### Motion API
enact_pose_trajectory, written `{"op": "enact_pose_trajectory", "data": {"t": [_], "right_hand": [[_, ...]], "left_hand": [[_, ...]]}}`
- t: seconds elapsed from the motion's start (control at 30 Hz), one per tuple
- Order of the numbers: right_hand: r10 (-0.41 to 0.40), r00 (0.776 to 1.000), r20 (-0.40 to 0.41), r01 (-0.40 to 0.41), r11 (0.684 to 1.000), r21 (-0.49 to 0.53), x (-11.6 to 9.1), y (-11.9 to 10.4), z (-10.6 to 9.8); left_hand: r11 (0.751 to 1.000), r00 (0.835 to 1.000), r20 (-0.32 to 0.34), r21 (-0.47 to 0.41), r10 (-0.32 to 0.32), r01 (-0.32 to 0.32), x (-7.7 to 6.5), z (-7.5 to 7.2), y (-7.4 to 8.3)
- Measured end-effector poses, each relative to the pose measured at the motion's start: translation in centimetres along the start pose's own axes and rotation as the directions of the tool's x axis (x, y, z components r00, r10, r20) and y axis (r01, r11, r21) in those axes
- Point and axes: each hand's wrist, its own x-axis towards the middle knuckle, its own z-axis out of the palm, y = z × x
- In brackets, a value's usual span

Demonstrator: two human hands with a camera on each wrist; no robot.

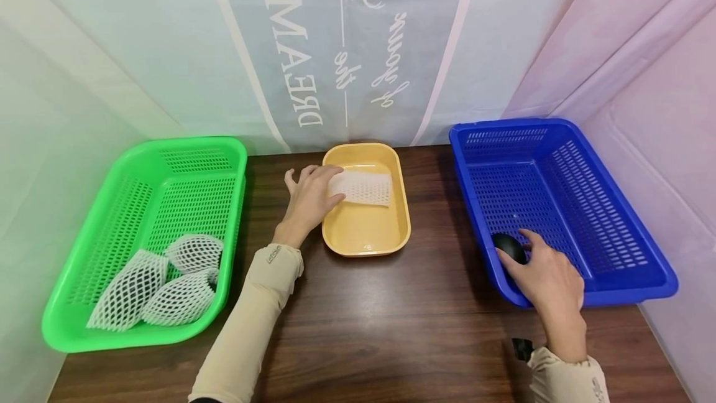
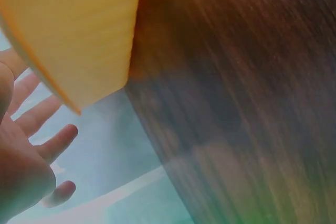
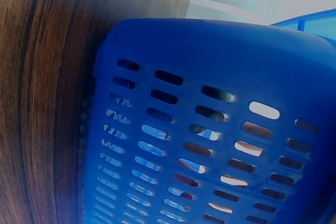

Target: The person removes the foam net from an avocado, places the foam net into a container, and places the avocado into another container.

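Observation:
My left hand (image 1: 313, 194) reaches over the left rim of a yellow tray (image 1: 366, 235). Its thumb and index finger lie apart at the left end of a white foam net sleeve (image 1: 366, 188), flat inside the tray. In the left wrist view the other fingers (image 2: 58, 142) are spread outside the tray wall; the thumb is hidden there. At the blue basket's near left corner, my right hand (image 1: 550, 275) holds a dark, avocado-like oval fruit (image 1: 508, 246) between thumb and fingers. The basket wall (image 3: 210, 45) mostly hides that hand in the right wrist view.
On the left stands a green basket (image 1: 237, 204) with several dark items in white foam nets (image 1: 181, 297) at its near end. The blue basket (image 1: 472, 204) stands to the right on the brown wooden table (image 1: 380, 322). A printed cloth (image 1: 358, 48) hangs behind.

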Motion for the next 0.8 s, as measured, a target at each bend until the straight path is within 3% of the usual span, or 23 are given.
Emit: {"op": "enact_pose_trajectory", "data": {"t": [0.3,0.8], "right_hand": [[-0.03,0.997,-0.07,0.032,0.999,0.031,-0.1,-0.2,0.0],[-0.039,0.972,-0.232,0.062,0.994,0.094,-0.7,-1.3,-0.9]], "left_hand": [[0.999,0.998,0.053,-0.041,-0.023,0.025,-1.0,-1.4,0.4],[1.0,0.999,0.038,-0.017,-0.018,0.019,-2.4,-3.3,0.8]]}}
